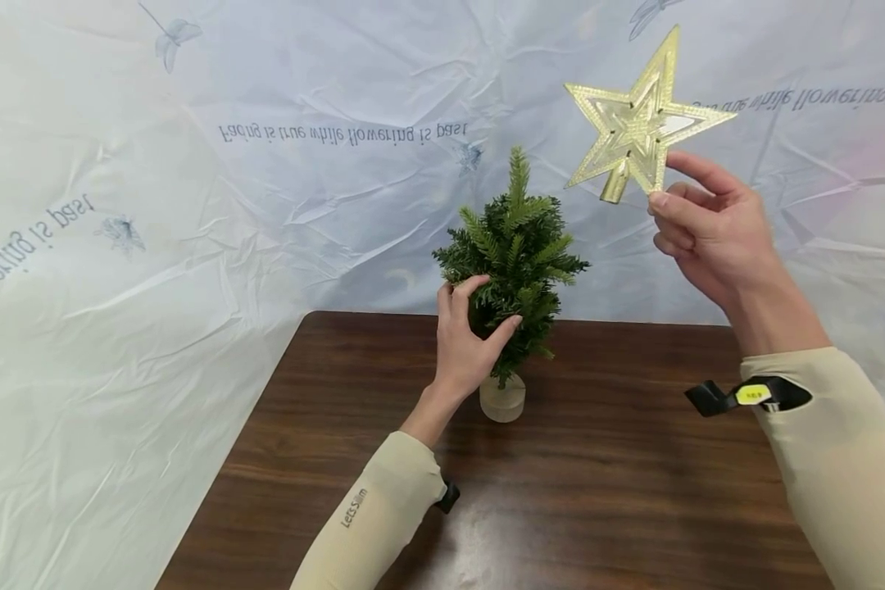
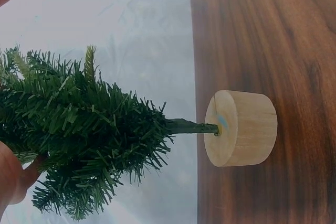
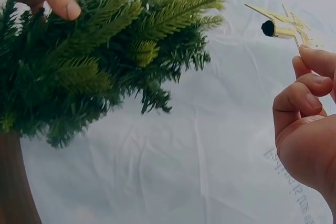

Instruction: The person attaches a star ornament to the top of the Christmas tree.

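Now: tree held, star raised

Table [image 1: 634,508] bore the small tree [image 1: 519,246], upright on its wooden base [image 1: 502,399]. Left hand [image 1: 466,340] gripped its branches. Right hand [image 1: 708,225] pinched the gold star [image 1: 643,123] above, right of the treetop.

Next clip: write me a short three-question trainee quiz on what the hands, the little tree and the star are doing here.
1. True or false: the gold star already sits on the tree top.
2. Which hand grips the small tree? A) left hand B) right hand C) neither
3. Fill in: the tree's stem stands in a round ______ base on the brown table.

Key:
1. False. The right hand pinches the star by one point, up in the air to the right of the tree.
2. A. Its fingers and thumb curl around the branches.
3. Wooden.
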`<state>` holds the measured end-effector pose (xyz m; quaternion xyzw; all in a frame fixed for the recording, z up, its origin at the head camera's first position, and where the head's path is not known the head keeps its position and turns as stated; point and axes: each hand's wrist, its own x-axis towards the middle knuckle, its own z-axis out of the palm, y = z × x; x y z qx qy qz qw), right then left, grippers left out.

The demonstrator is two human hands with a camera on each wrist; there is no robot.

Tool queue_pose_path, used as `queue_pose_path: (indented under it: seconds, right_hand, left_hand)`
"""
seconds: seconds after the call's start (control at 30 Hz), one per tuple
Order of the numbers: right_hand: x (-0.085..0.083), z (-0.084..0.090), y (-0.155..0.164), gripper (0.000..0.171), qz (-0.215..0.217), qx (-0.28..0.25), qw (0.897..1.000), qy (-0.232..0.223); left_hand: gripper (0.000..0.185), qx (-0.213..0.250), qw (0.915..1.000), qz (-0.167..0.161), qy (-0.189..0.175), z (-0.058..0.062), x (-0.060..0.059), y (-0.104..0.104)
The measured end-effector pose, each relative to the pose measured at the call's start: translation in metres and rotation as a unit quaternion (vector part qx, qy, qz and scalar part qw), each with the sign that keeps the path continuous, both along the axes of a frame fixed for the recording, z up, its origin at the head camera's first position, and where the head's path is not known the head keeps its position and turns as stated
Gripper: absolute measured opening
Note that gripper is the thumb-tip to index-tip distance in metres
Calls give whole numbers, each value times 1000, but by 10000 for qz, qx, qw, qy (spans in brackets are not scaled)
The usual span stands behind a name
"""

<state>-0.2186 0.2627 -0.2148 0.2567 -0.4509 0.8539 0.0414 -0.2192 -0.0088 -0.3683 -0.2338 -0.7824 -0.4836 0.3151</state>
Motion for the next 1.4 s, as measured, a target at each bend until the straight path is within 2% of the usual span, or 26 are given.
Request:
queue_pose_path:
  seconds: [0.2,0.43,0.9,1.4]
  right_hand:
    - [-5,15,-12,48,-199,290,9992,166]
    - [-13,32,-26,49,-103,256,9996,57]
    - [-21,47,-49,47,-18,179,9998,84]
    - [-30,57,-71,46,-687,645,9952,276]
  left_hand:
    - [62,4,10000,32,-39,-2,0,0]
    - [62,38,10000,63,-62,0,2,-1]
    - [63,21,10000,3,-68,-1,1,-1]
    - [63,22,10000,4,-96,-1,1,-1]
